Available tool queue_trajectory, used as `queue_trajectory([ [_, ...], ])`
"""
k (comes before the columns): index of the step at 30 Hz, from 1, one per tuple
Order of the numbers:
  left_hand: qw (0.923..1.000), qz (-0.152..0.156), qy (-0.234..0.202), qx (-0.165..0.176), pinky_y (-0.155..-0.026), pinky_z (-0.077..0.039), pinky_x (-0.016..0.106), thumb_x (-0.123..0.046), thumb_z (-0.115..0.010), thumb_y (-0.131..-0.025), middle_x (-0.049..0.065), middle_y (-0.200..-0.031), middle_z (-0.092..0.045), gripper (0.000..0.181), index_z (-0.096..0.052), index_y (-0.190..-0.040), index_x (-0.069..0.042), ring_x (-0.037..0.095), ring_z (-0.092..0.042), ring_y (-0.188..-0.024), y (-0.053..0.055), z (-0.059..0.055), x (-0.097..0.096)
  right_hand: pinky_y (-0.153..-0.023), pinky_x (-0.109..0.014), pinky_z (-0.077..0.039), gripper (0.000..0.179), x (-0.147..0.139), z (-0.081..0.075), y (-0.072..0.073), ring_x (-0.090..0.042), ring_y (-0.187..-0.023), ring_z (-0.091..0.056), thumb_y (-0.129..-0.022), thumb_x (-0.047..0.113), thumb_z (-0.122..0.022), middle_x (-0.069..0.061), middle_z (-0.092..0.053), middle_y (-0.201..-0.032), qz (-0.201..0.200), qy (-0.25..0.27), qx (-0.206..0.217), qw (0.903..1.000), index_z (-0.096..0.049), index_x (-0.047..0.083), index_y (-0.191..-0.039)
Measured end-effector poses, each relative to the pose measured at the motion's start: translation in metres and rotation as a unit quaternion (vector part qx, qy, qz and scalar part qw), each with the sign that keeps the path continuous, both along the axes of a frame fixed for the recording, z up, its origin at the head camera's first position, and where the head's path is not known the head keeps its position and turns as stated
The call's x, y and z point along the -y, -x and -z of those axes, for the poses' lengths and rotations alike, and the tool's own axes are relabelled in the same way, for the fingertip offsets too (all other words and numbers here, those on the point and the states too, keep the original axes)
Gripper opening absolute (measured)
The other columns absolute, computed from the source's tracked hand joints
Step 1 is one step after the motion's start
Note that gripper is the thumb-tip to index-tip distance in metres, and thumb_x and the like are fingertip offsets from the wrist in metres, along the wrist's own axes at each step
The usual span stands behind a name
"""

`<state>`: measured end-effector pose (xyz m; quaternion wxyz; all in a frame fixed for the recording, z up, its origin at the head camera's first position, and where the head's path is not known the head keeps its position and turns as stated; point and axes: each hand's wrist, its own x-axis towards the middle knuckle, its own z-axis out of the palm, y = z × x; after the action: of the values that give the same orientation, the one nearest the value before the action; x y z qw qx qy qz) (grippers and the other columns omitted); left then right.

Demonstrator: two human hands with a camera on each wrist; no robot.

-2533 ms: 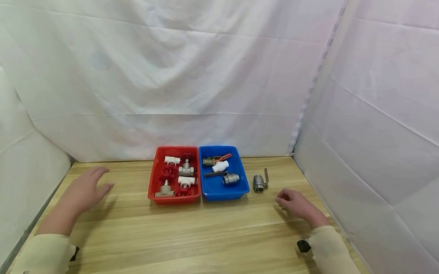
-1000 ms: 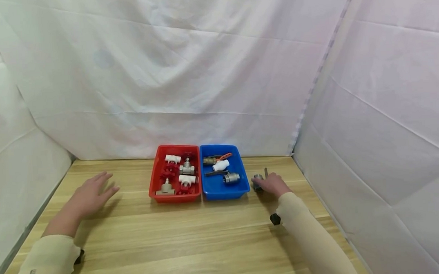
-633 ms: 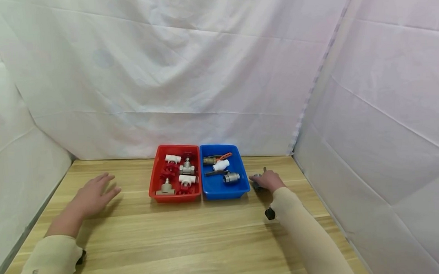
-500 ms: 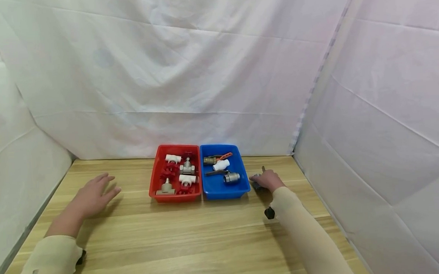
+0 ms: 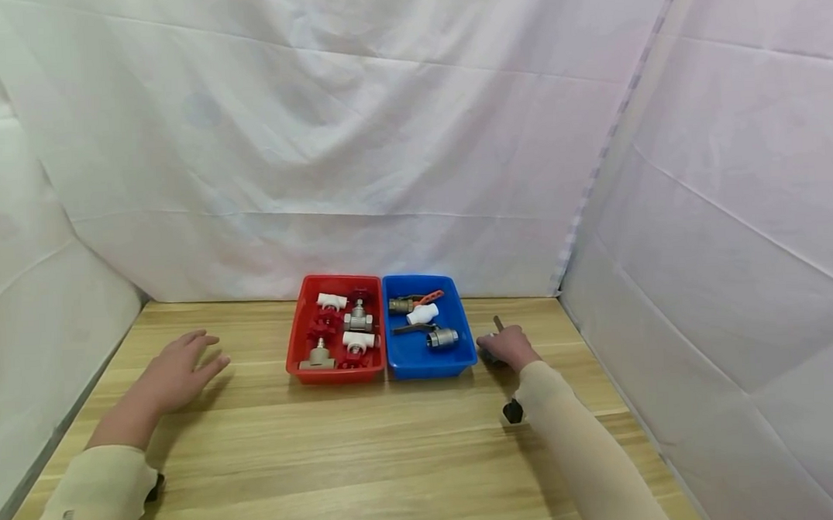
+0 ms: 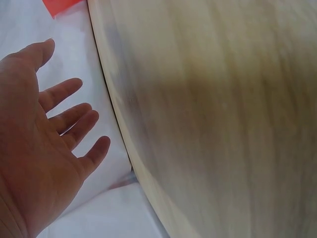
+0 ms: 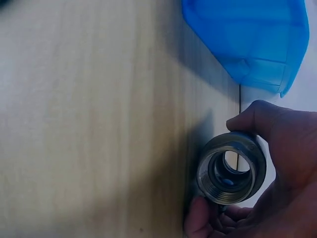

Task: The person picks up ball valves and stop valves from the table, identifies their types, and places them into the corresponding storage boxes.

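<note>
My right hand (image 5: 511, 345) grips a metal ball valve just right of the blue tray (image 5: 431, 371). In the right wrist view the thumb lies on one side of the ball valve (image 7: 242, 142) and the fingers curl round the other. Its threaded round opening faces the camera. From the head, the hand covers most of the valve, and its lever handle (image 5: 498, 323) sticks up behind the knuckles. Over the left of the table my left hand (image 5: 177, 373) hovers with nothing in it. Its fingers are spread and relaxed in the left wrist view.
Inside the blue tray lie a steel valve (image 5: 442, 337), a white valve (image 5: 423, 314) and a brass valve (image 5: 401, 306) with an orange lever. The red tray (image 5: 338, 377), close beside it, holds several red-handled valves. White cloth (image 5: 411, 136) encloses the table's back and sides.
My right hand has moved forward and left from the bare table to the ball valve and taken hold of it. The lever has shifted slightly left. My left hand has drifted a little rightward.
</note>
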<state>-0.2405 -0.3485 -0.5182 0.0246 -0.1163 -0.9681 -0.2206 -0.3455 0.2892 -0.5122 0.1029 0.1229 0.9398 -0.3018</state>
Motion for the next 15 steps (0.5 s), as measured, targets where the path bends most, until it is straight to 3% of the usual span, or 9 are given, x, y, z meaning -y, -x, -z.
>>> queue_trajectory([
  [6, 1.0, -0.003, 0.001, 0.001, -0.113, -0.033, 0.085, -0.043, -0.056, -0.117, 0.049, -0.159, -0.035, 0.068, -0.051, -0.151, 0.015, 0.072, -0.037, -0.141, 0.0, -0.002, -0.001, -0.089, -0.044, -0.054, 0.092, -0.007, 0.006, 0.0, -0.035, -0.102, -0.061, -0.093, 0.048, -0.065, -0.029, -0.055, -0.122, 0.005, 0.001, 0.012, 0.9999, -0.035, -0.021, -0.145],
  [15, 1.0, 0.005, 0.008, -0.002, -0.112, -0.035, 0.083, -0.037, -0.058, -0.117, 0.048, -0.156, -0.04, 0.062, -0.052, -0.149, 0.016, 0.071, -0.041, -0.138, 0.0, -0.007, -0.002, -0.085, -0.044, -0.053, 0.086, -0.012, -0.003, -0.011, -0.035, -0.098, -0.06, -0.094, 0.045, -0.069, -0.025, -0.056, -0.113, -0.013, 0.017, -0.006, 0.9998, -0.035, -0.018, -0.141],
])
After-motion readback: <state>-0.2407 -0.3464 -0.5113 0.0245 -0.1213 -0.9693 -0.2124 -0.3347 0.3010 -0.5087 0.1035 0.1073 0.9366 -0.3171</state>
